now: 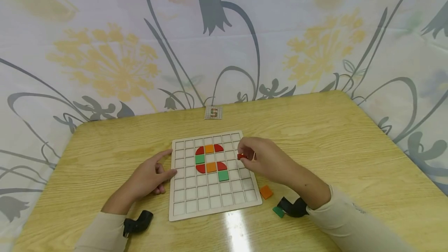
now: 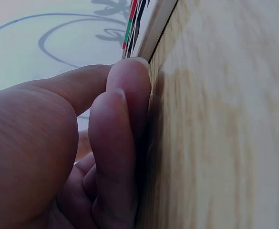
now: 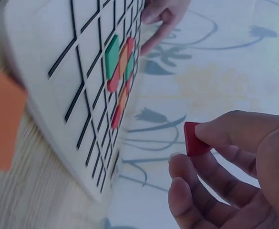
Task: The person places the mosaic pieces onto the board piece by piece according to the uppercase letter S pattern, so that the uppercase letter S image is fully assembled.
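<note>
My right hand (image 1: 267, 158) pinches a small red tile (image 3: 195, 140) between thumb and fingertips, over the right side of a white gridded board (image 1: 202, 193). At the board's left edge, my left hand (image 1: 149, 178) touches the rim with its index finger and thumb, the other fingers curled beneath. Red, orange and green tiles sit in the grid, among them an orange tile (image 1: 209, 149) between two red ones in the upper row. Below these lie a green tile (image 1: 200, 159), a second red-orange-red row, and another green tile (image 1: 223, 175).
A loose orange tile (image 1: 266, 192) lies by the board's lower right corner. Near it a green piece (image 1: 279, 211) is partly hidden by the black wrist device (image 1: 295, 207). A small pattern card (image 1: 213, 112) lies at the table's back edge, before a floral cloth.
</note>
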Demonstrator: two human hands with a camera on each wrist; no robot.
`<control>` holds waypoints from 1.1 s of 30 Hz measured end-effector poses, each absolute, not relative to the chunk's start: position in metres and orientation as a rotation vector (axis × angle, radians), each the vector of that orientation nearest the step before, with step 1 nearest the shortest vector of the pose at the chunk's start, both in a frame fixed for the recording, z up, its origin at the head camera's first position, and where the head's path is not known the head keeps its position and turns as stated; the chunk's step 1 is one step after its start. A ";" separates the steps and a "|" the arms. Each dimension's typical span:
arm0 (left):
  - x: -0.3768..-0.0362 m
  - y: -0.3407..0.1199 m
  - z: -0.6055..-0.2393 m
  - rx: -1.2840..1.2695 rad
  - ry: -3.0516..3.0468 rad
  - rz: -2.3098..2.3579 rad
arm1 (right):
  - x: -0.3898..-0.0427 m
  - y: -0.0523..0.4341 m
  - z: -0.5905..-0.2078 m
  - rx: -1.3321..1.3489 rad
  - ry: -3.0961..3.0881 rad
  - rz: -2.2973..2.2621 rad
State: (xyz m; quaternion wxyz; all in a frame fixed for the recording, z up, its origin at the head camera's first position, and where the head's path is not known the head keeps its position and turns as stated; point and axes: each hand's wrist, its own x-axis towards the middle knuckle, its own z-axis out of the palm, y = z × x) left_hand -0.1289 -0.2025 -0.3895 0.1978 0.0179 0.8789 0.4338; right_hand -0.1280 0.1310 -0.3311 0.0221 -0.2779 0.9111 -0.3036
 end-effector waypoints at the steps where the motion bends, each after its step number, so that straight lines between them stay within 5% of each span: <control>1: -0.129 -0.203 -0.389 0.053 2.462 1.213 | -0.127 0.128 -0.330 -0.858 2.822 -0.960; 33: -0.129 -0.204 -0.391 0.061 2.459 1.220 | -0.108 0.099 -0.360 -1.034 2.784 -1.068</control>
